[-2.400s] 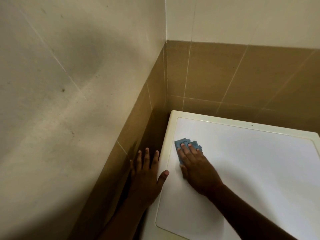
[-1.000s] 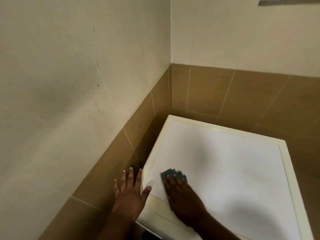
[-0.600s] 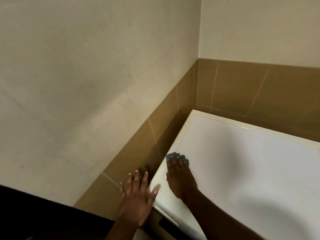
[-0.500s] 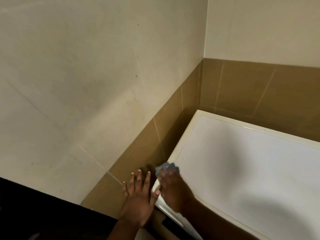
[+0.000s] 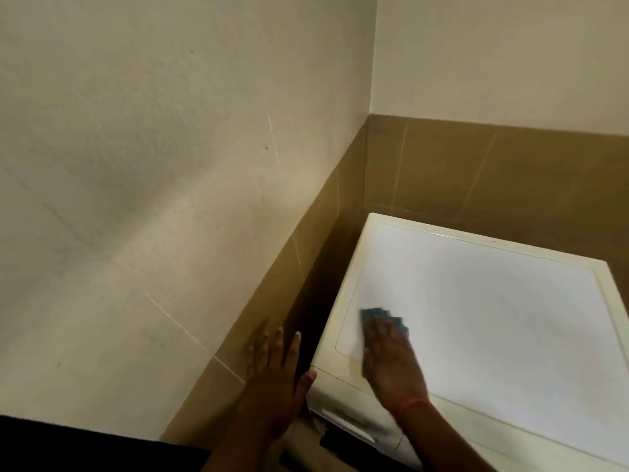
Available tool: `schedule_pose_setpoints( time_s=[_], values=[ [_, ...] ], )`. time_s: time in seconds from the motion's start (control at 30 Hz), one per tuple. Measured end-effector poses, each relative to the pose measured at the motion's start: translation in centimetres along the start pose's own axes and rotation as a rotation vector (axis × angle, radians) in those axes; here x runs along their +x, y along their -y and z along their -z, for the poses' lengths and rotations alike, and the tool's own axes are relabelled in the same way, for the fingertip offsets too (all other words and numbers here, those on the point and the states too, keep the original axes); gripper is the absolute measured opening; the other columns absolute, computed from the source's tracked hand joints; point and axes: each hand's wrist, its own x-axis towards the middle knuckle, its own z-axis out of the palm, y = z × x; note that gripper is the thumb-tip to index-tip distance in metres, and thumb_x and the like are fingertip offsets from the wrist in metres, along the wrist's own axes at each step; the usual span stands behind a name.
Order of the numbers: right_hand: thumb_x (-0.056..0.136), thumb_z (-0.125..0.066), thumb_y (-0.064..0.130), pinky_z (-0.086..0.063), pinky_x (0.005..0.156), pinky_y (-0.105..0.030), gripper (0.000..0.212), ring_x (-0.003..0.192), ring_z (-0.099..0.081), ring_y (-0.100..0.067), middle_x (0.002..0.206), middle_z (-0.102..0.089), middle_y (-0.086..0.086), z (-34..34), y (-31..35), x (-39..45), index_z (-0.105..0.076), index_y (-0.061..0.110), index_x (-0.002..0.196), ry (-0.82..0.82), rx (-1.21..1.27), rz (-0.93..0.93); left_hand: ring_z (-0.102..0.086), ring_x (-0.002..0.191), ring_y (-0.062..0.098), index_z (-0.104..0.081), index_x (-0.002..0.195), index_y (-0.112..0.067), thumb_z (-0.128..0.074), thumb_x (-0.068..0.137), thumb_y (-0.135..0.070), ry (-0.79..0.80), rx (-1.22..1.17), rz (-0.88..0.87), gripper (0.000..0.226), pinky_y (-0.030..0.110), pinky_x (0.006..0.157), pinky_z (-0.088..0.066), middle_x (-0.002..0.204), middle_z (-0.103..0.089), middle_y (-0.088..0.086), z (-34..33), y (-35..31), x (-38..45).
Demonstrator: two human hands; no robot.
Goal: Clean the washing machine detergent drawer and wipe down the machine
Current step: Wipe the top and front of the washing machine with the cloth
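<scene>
Nearest, at the bottom edge, two bare forearms are reaching up into view. Below them the washing machine's [image 5: 493, 301] front panel is showing as a strip of cream plastic with a dark slot [image 5: 335, 441], too blurred to tell what it is.

Just above that, the left hand [image 5: 275, 366] is hovering beside the machine's near left corner, its grip wide: fingers straight and spread, pointing at the wall, the thumb tip lying right at the corner edge; whether it is touching cannot be told. It is holding nothing.

To its right, the right hand [image 5: 391, 359] is lying palm down on the machine's top, a thin red thread [image 5: 413, 401] circling the wrist. Its grip is flat rather than curled, the straight fingers pressing a small blue cloth [image 5: 381, 315] against the lid near the left front corner. The cloth is looking soft and crumpled, peeking out past the fingertips.

Farther out, the machine's top is spreading as a smooth, matte white panel with rounded corners, framed by a raised cream rim. It is sitting tucked into the room's corner, a dark gap running along its left side.

Beyond, brown rectangular tiles [image 5: 442, 172] with pale grout lines are forming a band along both walls, and above them the plaster [image 5: 153, 148] is looking rough, off-white and faintly speckled.
</scene>
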Motion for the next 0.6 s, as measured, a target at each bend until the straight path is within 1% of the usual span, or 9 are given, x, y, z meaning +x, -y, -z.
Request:
schedule_pose_setpoints(
  time_s=[0.07,0.1,0.17,0.2,0.27,0.33,0.47,0.53,0.6],
  values=[
    [0.099,-0.033,0.03,-0.021,0.118,-0.048,0.057,0.144,-0.025,-0.034,0.158,-0.025,-0.013,-0.1,0.0,-1.7,-0.025,0.011,0.153,0.005,0.028,-0.152,0.021,0.146,0.022,0.024,0.143,-0.039,0.024,0.066,-0.08,0.008,0.018,-0.039,0.087,0.05,0.119,0.002,0.153,0.027,-0.003,-0.4,0.3,0.9],
    [0.1,-0.032,0.032,-0.019,0.117,-0.048,0.058,0.145,-0.024,-0.033,0.158,-0.024,-0.012,-0.6,0.5,-2.9,-0.024,0.012,0.153,0.019,0.033,-0.124,0.013,0.148,0.025,0.019,0.146,-0.037,0.021,0.07,-0.08,-0.004,0.037,-0.042,0.086,0.051,0.119,-0.003,0.156,0.02,-0.001,-0.6,0.3,1.3],
    [0.099,-0.033,0.035,-0.015,0.116,-0.044,0.058,0.146,-0.024,-0.029,0.159,-0.024,-0.008,-0.5,0.7,-5.1,-0.026,0.015,0.153,0.065,-0.021,0.037,-0.018,0.147,0.032,-0.005,0.154,-0.03,0.006,0.087,-0.075,0.003,0.068,-0.069,0.081,0.053,0.115,-0.02,0.161,-0.014,0.008,-0.8,-0.4,2.3],
    [0.098,-0.034,0.036,-0.015,0.116,-0.042,0.057,0.145,-0.026,-0.027,0.159,-0.025,-0.007,-0.1,-0.1,-5.4,-0.028,0.016,0.152,0.076,-0.053,0.068,-0.033,0.142,0.034,-0.019,0.152,-0.027,-0.003,0.092,-0.071,0.012,0.077,-0.093,0.076,0.054,0.111,-0.027,0.156,-0.031,0.01,-1.0,-0.7,2.7],
    [0.096,-0.036,0.034,-0.018,0.116,-0.041,0.057,0.142,-0.031,-0.029,0.156,-0.03,-0.007,0.3,-1.9,-5.9,-0.034,0.015,0.15,0.021,-0.074,-0.104,-0.044,0.135,0.036,-0.03,0.148,-0.025,-0.01,0.095,-0.067,0.006,0.103,-0.16,0.07,0.056,0.105,-0.038,0.149,-0.044,0.012,-1.1,-1.2,3.4],
    [0.094,-0.036,0.034,-0.022,0.116,-0.043,0.059,0.14,-0.035,-0.032,0.154,-0.034,-0.01,0.4,-1.8,-6.7,-0.036,0.012,0.149,-0.024,-0.05,-0.294,-0.044,0.135,0.037,-0.031,0.148,-0.024,-0.01,0.096,-0.066,-0.018,0.126,-0.213,0.071,0.057,0.103,-0.041,0.148,-0.045,0.012,-1.0,-1.6,4.0],
    [0.1,-0.026,0.037,-0.015,0.113,-0.037,0.055,0.142,-0.034,-0.025,0.156,-0.031,-0.005,0.0,-1.0,-9.0,-0.032,0.018,0.151,0.113,-0.1,-0.123,-0.046,0.133,0.037,-0.038,0.146,-0.025,-0.007,0.095,-0.067,-0.01,0.115,-0.251,0.073,0.057,0.102,-0.041,0.146,-0.048,0.011,-1.5,-2.6,4.8],
    [0.101,-0.01,0.04,-0.017,0.112,-0.037,0.06,0.138,-0.04,-0.026,0.152,-0.039,-0.006,0.8,-2.6,-9.6,-0.04,0.016,0.147,0.065,-0.089,-0.273,-0.037,0.14,0.036,-0.032,0.149,-0.027,-0.004,0.094,-0.069,-0.019,0.113,-0.28,0.074,0.058,0.108,-0.033,0.152,-0.04,0.01,-1.8,-2.8,5.0],
    [0.101,-0.005,0.041,-0.019,0.11,-0.041,0.065,0.135,-0.038,-0.031,0.147,-0.046,-0.011,1.1,-2.3,-10.3,-0.047,0.012,0.141,-0.01,-0.095,-0.394,-0.023,0.146,0.034,-0.023,0.152,-0.029,0.003,0.091,-0.072,-0.034,0.086,-0.296,0.08,0.057,0.114,-0.022,0.158,-0.028,0.009,-1.6,-2.8,5.1]
  ],
)
